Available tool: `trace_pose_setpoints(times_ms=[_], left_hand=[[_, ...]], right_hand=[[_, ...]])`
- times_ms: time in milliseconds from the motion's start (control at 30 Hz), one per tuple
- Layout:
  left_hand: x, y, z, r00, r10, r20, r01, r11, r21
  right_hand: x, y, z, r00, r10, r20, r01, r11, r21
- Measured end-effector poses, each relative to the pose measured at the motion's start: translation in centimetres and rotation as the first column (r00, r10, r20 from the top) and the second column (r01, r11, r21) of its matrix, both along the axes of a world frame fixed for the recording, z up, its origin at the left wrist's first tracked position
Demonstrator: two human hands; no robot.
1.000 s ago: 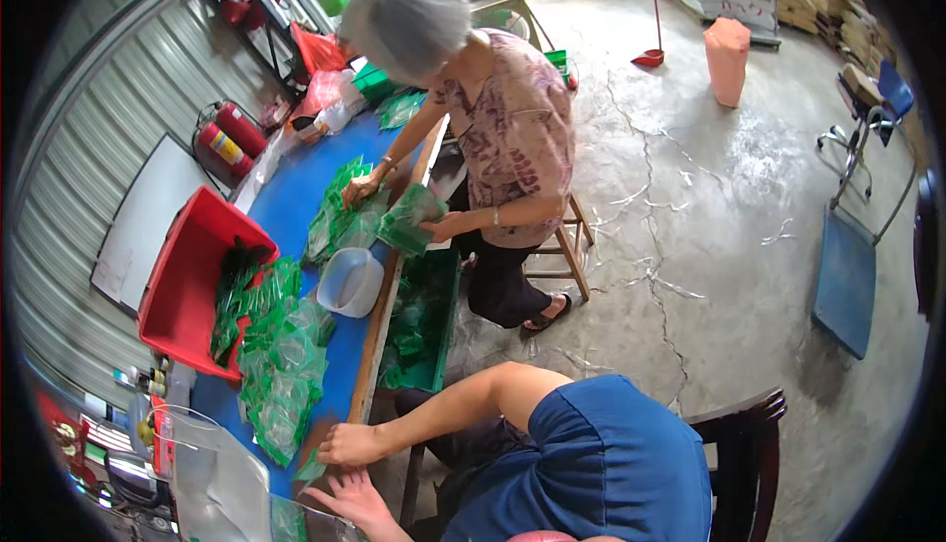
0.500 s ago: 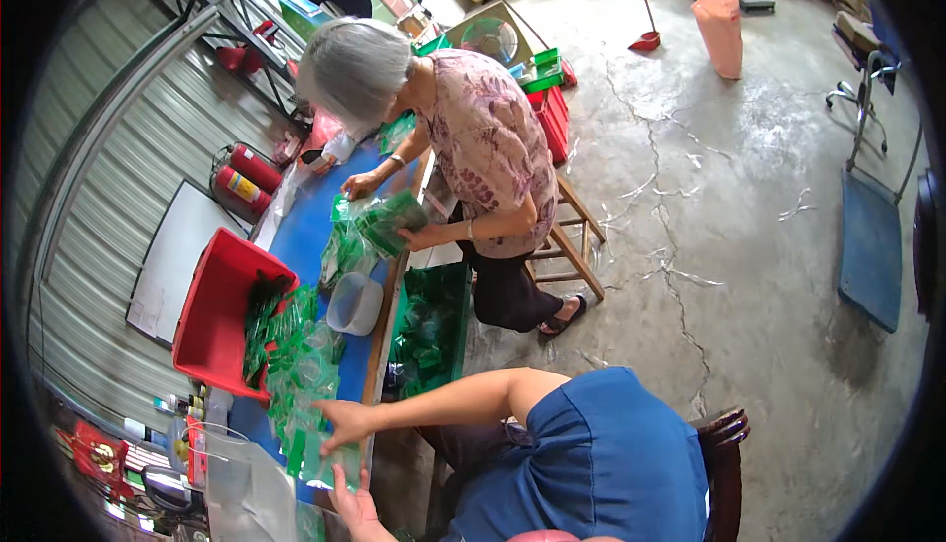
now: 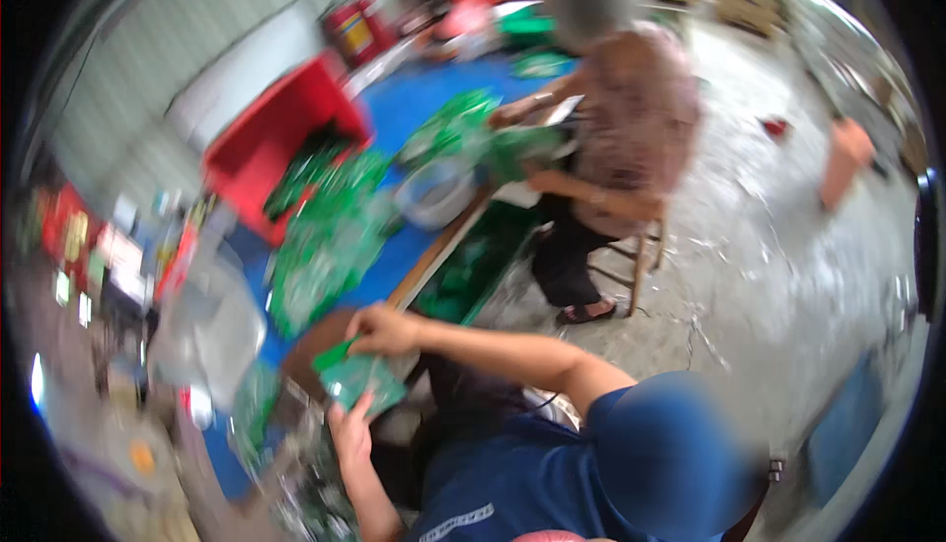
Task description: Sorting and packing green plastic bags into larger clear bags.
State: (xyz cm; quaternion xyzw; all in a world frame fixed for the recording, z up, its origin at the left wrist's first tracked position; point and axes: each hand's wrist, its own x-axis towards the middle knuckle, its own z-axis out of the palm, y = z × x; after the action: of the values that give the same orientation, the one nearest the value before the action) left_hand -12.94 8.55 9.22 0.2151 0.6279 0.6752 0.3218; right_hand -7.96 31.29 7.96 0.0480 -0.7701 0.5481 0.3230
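A small clear plastic bag with a green top [image 3: 363, 382] hangs between my hands near the table's front edge. My right hand [image 3: 386, 330] pinches its green upper end. Lower down, my left hand [image 3: 350, 434] grips the bag's near side between thumb and fingers. Beyond them, a heap of green and clear plastic bags [image 3: 330, 246] lies on the blue table top [image 3: 394, 118]. More such bags spill from a tipped red bin [image 3: 258, 138]. Motion blurs the finer detail.
A white tub [image 3: 436, 192] stands near the table edge. Below it is a dark green crate [image 3: 478, 261] of bags. A co-worker [image 3: 631, 128] sits at the far right, handling green bags. Clear plastic [image 3: 212, 320] lies at left, and a crumpled plastic pile [image 3: 310, 488] beside my left arm.
The whole view has swung. My hands have drawn the bag off the heap on the table, back toward my body. The co-worker remains seated with green bags in hand.
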Motion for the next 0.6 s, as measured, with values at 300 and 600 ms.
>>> trace_pose_setpoints(times_ms=[300, 600], left_hand=[[-2.1, -0.5, -1.7, 0.963, -0.028, -0.268, -0.027, 0.980, -0.199], [-4.4, -1.8, -0.7, 0.976, 0.169, -0.137, -0.195, 0.961, -0.199]], right_hand=[[-0.3, -0.8, 0.8, 0.918, 0.175, 0.356, -0.095, 0.969, -0.229], [-7.8, 1.8, 6.0, 0.800, 0.232, 0.553, -0.315, 0.947, 0.058]])
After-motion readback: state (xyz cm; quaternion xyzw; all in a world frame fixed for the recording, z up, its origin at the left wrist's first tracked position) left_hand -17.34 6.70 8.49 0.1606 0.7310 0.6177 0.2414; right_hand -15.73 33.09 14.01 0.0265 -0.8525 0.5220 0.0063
